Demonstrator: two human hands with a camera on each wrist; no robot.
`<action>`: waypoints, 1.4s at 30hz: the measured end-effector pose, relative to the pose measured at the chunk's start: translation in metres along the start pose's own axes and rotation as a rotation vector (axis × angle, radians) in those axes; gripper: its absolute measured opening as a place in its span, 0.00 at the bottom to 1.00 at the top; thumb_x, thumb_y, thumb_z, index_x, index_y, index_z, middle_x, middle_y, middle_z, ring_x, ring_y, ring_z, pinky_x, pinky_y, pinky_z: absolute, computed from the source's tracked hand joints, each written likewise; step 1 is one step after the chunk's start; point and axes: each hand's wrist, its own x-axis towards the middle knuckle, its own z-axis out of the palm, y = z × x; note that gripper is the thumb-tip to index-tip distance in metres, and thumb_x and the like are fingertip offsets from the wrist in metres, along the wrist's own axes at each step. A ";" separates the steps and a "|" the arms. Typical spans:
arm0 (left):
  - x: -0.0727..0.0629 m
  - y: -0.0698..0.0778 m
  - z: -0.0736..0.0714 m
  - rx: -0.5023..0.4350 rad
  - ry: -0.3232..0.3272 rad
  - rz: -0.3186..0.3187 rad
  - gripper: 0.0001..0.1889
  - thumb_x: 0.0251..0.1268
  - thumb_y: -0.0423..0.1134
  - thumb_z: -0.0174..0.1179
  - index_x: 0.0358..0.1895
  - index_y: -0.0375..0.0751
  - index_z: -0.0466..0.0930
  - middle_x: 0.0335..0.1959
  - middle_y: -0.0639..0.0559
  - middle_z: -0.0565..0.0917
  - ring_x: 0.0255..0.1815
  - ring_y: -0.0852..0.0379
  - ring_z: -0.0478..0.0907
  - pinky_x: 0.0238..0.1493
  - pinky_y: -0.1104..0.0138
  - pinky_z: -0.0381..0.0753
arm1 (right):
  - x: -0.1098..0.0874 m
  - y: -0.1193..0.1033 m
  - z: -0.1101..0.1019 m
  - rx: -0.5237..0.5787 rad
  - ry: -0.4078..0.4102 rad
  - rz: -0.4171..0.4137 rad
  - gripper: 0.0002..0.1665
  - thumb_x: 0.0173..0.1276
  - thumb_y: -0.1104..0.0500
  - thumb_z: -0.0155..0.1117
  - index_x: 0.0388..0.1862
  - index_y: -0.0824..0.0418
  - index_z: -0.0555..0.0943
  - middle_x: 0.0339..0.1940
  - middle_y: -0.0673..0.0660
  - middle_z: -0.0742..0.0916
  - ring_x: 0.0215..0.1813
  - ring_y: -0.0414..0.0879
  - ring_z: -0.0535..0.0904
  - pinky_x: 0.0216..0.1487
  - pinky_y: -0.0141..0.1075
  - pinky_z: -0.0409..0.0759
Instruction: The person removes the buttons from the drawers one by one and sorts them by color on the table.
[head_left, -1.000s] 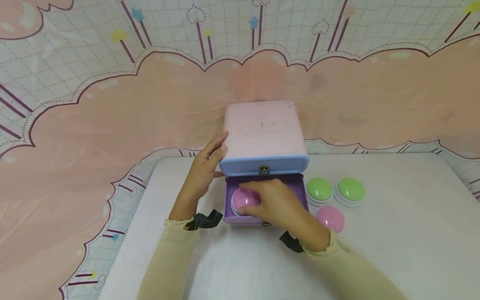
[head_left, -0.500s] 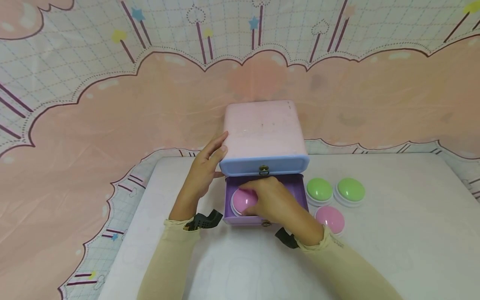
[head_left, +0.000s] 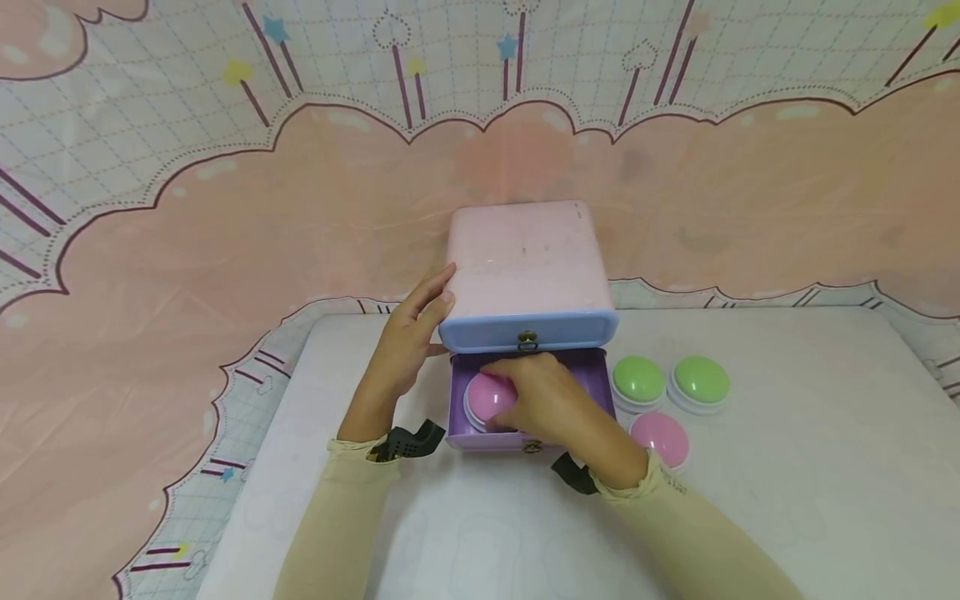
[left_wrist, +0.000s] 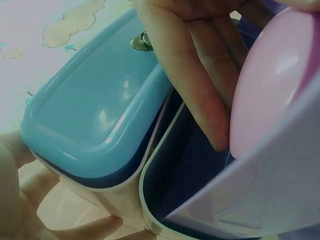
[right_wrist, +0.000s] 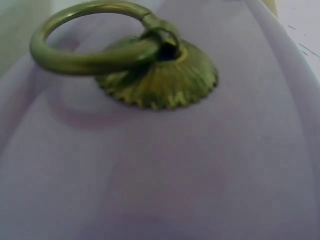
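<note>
A small two-drawer chest (head_left: 528, 258) has a pink top, a shut blue upper drawer (head_left: 480, 333) and a pulled-out purple lower drawer (head_left: 487, 443). Inside the lower drawer, at its left, is a pink dome-topped button (head_left: 489, 397) with a white base. My right hand (head_left: 551, 400) reaches in from the right and grips this button between thumb and fingers; the left wrist view shows fingertips against the pink dome (left_wrist: 272, 75). My left hand (head_left: 405, 342) rests with extended fingers against the chest's left side.
Right of the drawer on the white table (head_left: 810, 467) stand two green dome-topped buttons (head_left: 639, 379) and another pink button (head_left: 660, 439), partly behind my right forearm. A brass ring pull (right_wrist: 155, 65) juts from the lower drawer's front. A patterned cloth (head_left: 337, 208) hangs behind.
My right hand has shifted slightly left and closer around the pink button, which has moved a little towards the back of the drawer. My left hand has stayed in place.
</note>
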 end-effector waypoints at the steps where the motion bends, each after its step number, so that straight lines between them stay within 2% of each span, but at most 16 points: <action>1: 0.000 0.000 0.000 0.001 0.000 -0.001 0.26 0.79 0.53 0.53 0.76 0.67 0.66 0.84 0.66 0.51 0.82 0.49 0.57 0.52 0.38 0.83 | 0.000 0.000 0.000 -0.002 -0.003 -0.001 0.37 0.47 0.54 0.88 0.58 0.53 0.86 0.53 0.53 0.90 0.53 0.52 0.83 0.57 0.48 0.82; 6: 0.000 -0.001 0.000 -0.004 -0.003 0.001 0.26 0.79 0.53 0.53 0.76 0.67 0.66 0.84 0.66 0.51 0.82 0.49 0.58 0.52 0.38 0.83 | 0.000 0.001 0.000 -0.006 -0.016 -0.003 0.37 0.47 0.56 0.88 0.60 0.53 0.86 0.54 0.53 0.90 0.53 0.53 0.83 0.59 0.49 0.82; 15: 0.000 0.000 0.000 -0.008 -0.006 0.006 0.26 0.79 0.53 0.53 0.77 0.67 0.66 0.84 0.64 0.51 0.82 0.48 0.58 0.53 0.38 0.83 | -0.003 0.003 -0.003 0.011 -0.021 0.032 0.36 0.54 0.52 0.84 0.64 0.51 0.83 0.55 0.52 0.89 0.52 0.48 0.82 0.60 0.48 0.82; 27: -0.001 0.001 0.000 0.004 -0.001 0.007 0.26 0.79 0.53 0.53 0.77 0.66 0.66 0.85 0.61 0.51 0.82 0.47 0.57 0.52 0.38 0.83 | -0.025 0.007 -0.020 -0.031 0.073 -0.020 0.38 0.52 0.53 0.85 0.63 0.55 0.83 0.56 0.53 0.89 0.52 0.49 0.85 0.56 0.46 0.86; 32: 0.000 0.000 0.000 0.016 0.004 0.008 0.26 0.79 0.53 0.52 0.77 0.67 0.66 0.85 0.59 0.50 0.82 0.48 0.57 0.52 0.39 0.83 | -0.031 0.012 -0.025 -0.042 0.121 -0.042 0.37 0.51 0.53 0.85 0.62 0.56 0.84 0.53 0.53 0.90 0.48 0.47 0.85 0.51 0.44 0.86; 42: 0.000 0.001 0.001 0.019 0.002 0.018 0.27 0.79 0.53 0.52 0.77 0.65 0.65 0.86 0.56 0.49 0.82 0.46 0.56 0.51 0.37 0.83 | -0.040 0.018 -0.032 -0.078 0.179 -0.028 0.38 0.49 0.48 0.85 0.61 0.55 0.85 0.51 0.54 0.91 0.47 0.49 0.86 0.49 0.46 0.86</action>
